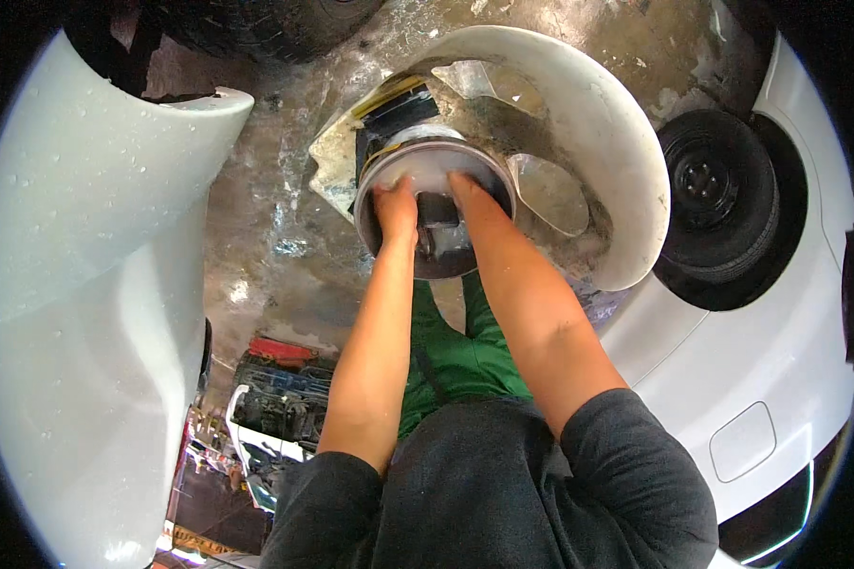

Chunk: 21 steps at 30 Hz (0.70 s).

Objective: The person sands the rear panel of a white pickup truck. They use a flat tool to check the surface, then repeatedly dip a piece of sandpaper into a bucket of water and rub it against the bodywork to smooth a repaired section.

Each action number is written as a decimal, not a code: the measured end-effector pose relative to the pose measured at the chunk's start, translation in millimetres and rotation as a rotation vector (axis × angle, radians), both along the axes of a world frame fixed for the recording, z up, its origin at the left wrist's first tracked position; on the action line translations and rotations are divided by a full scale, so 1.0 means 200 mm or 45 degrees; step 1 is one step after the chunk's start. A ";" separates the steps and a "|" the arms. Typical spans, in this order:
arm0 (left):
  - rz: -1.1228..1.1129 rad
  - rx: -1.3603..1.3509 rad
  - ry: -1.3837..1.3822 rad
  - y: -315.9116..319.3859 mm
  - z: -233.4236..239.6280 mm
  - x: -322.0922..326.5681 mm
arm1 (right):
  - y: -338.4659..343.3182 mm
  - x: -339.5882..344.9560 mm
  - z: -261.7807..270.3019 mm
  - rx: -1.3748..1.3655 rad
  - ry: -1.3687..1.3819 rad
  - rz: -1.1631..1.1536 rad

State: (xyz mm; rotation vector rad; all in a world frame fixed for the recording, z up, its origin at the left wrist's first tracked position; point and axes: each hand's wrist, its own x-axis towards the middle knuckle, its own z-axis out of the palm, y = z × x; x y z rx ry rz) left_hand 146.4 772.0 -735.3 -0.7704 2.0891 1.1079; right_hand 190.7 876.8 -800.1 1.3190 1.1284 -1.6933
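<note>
Both my hands reach down into a round bucket (434,145) in front of my legs. My left hand (397,205) is by its left inner side, with the thumb side uppermost. Over on the right, the fingers of my right hand (464,188) dip out of sight inside the bucket. A dark rectangular patch (438,210) shows between the hands; whether it is an object or a reflection is unclear. What my fingers touch or hold cannot be made out. Behind the bucket lies a large curved white vehicle body panel (623,135) with oval openings.
A pale car body panel (99,185) with water drops stands close on the left. At right is a white car (768,355) with a black wheel (712,192). A tire (256,25) is at the top. The concrete floor (277,178) looks stained and wet.
</note>
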 end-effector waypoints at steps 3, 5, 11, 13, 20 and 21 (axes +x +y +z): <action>-0.238 0.000 0.091 -0.03 0.05 0.03 | 0.00 -0.05 0.01 -0.093 0.066 0.077; -0.228 0.183 -0.014 0.05 0.15 0.05 | 0.03 -0.07 0.01 -0.119 0.090 0.121; 0.018 0.347 -0.256 0.00 0.22 0.05 | -0.02 -0.03 0.03 -0.152 0.106 0.087; -0.148 0.224 -0.175 0.00 0.28 0.07 | -0.07 0.07 -0.02 -0.137 0.079 -0.135; -0.935 -0.142 0.414 -0.11 0.55 0.21 | -0.10 0.24 0.38 0.570 0.349 -0.270; -0.924 -0.013 0.412 -0.13 0.55 0.21 | -0.08 0.24 0.47 0.572 0.357 -0.264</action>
